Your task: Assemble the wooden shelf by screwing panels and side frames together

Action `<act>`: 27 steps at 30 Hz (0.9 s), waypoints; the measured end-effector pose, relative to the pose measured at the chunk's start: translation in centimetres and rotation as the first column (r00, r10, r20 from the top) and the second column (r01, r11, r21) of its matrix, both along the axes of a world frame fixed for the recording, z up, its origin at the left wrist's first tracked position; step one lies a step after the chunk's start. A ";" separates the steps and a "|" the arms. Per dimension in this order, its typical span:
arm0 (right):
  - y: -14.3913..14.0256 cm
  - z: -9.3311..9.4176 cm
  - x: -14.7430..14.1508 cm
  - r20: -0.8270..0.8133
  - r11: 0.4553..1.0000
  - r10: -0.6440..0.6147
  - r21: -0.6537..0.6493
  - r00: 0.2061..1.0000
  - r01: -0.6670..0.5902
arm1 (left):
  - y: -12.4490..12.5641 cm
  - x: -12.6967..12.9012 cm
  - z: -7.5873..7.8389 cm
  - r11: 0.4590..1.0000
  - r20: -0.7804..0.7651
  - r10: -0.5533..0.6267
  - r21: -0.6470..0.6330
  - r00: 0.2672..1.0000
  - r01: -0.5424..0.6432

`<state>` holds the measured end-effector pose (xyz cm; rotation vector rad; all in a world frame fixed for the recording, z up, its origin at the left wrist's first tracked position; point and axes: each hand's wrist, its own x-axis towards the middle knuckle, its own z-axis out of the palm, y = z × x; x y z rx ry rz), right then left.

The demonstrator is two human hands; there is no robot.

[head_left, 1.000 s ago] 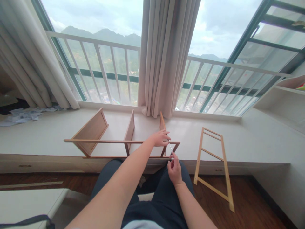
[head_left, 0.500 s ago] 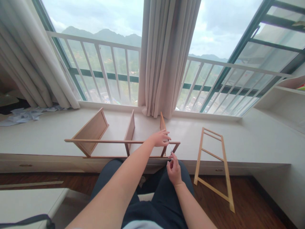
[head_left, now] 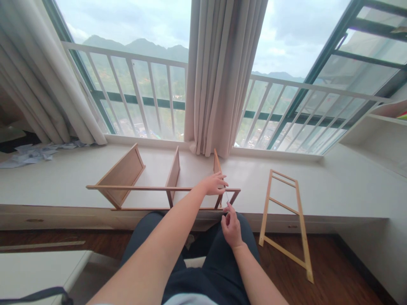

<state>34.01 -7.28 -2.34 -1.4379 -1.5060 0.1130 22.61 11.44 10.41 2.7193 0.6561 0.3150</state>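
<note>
A brown wooden shelf unit (head_left: pixel 129 187) lies on its side along the white ledge, its boards standing up from the rails. My left hand (head_left: pixel 213 184) reaches over the right end of it, fingers bent around the last board (head_left: pixel 217 162); the fingertips' undersides are hidden. Between my two hands runs a thin metal Allen key (head_left: pixel 227 196), its far end at the joint by my left fingers. My right hand (head_left: pixel 232 226) pinches its near, bent end with thumb and forefinger, just in front of the ledge's edge.
A light wooden ladder-like frame (head_left: pixel 299 207) leans against the ledge on the right, its feet on the dark floor. Crumpled papers (head_left: pixel 30 153) lie at far left. Behind are curtains (head_left: pixel 219 76) and a white window railing (head_left: pixel 136 82). A white surface (head_left: pixel 41 271) stands at lower left.
My right hand has shifted very slightly left and turned the Allen key a little. The left hand and the shelf unit stay where they were.
</note>
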 end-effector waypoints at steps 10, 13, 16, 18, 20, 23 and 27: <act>0.1 0.1 -0.4 0.039 1.000 -0.003 0.017 0.999 0.002 | 0.2 0.0 -0.3 1.000 0.009 -0.010 0.008 1.000 0.010; 0.2 0.2 -0.5 0.040 1.000 -0.002 0.011 0.999 0.002 | 0.2 0.0 -0.2 1.000 0.010 -0.017 0.009 1.000 0.017; 0.2 0.2 -0.6 0.030 1.000 0.004 0.001 1.000 -0.004 | 0.1 0.0 -0.2 1.000 0.006 -0.017 0.002 1.000 0.017; 0.3 0.2 -0.6 0.027 1.000 0.009 -0.008 1.000 -0.009 | 0.1 0.0 -0.1 1.000 0.004 -0.015 -0.001 1.000 0.015; 0.3 0.2 -0.6 0.024 1.000 0.017 -0.017 1.000 -0.017 | 0.1 0.0 -0.1 1.000 0.003 -0.016 0.001 1.000 0.016; 0.3 0.3 -0.7 0.014 0.999 0.029 -0.028 0.999 -0.029 | 0.1 0.0 0.0 1.000 0.002 -0.012 0.005 1.000 0.012; 0.3 0.6 -0.8 -0.005 0.999 0.036 -0.039 0.999 -0.036 | 0.0 0.0 0.1 1.000 -0.007 -0.014 0.006 1.000 0.014</act>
